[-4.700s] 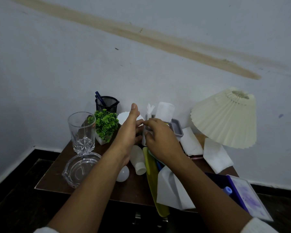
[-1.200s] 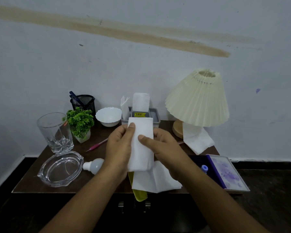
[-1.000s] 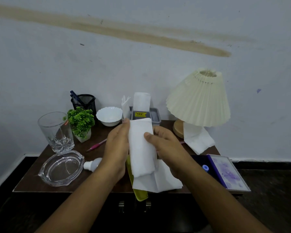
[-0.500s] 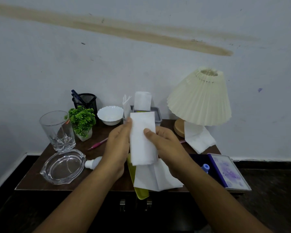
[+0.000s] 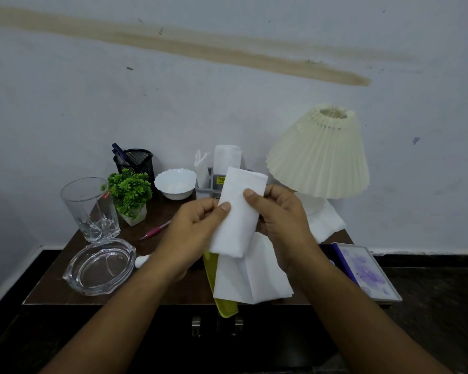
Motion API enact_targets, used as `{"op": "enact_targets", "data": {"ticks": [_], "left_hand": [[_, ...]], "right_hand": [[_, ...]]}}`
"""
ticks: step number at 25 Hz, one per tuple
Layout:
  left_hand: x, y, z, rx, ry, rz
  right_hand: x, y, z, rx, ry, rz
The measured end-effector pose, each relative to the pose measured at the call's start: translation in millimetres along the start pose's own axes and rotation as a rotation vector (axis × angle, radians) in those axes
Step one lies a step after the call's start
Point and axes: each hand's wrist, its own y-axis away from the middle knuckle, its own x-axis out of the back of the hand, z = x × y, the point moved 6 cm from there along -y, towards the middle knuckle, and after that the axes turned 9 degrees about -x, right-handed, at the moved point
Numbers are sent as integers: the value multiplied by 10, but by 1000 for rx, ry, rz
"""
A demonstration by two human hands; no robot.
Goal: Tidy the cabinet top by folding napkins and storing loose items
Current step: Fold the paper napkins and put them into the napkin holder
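**Centre of frame.** The folded napkin (image 5: pixel 239 214) is a long white strip held slantwise in the air above the cabinet top (image 5: pixel 65 279). Its upper end points towards the grey holder (image 5: pixel 210 184) at the back. Its lower end hangs over a second, half-open napkin (image 5: pixel 254 276) lying at the front edge.

**Grip.** I have the left hand (image 5: pixel 192 230) on the strip from frame left, with the thumb (image 5: pixel 223 207) laid on the near face and the other fingers curled behind. The right hand (image 5: pixel 281 220) takes it from frame right in the same way, with its thumb (image 5: pixel 250 194) on the near face close to the upper end. Both hands pinch the paper, so neither is free. The lower part of the strip hangs unsupported below both thumbs.

**Handling, as I judge it.** The napkin is very light, soft and limp, with no stiffness of its own. It will sag or spring open wherever it is not pinched, and a hard pull would tear or crease it. The surface looks matt, so I expect little slip. I would hold it across the folded layers near the long edges, thumbs in front and fingers behind, so that all layers are trapped together.

**Right of centre.** A third napkin (image 5: pixel 324 220) lies loose under the lamp (image 5: pixel 319 155).
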Motion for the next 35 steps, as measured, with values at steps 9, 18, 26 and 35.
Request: {"op": "enact_targets", "data": {"ticks": [9,18,26,35], "left_hand": [[187,-37,81,-93,-218,-159],[482,-85,101,-39,-15,51],[229,-51,136,-99,-32,-19],[520,-110,72,-130,7,234]], "right_hand": [[16,20,-103,46,371,-137],[71,-17,-117,53,453,-178],[-170,103,-36,110,723,-325],[-77,27,-10,23,728,-327]]}}
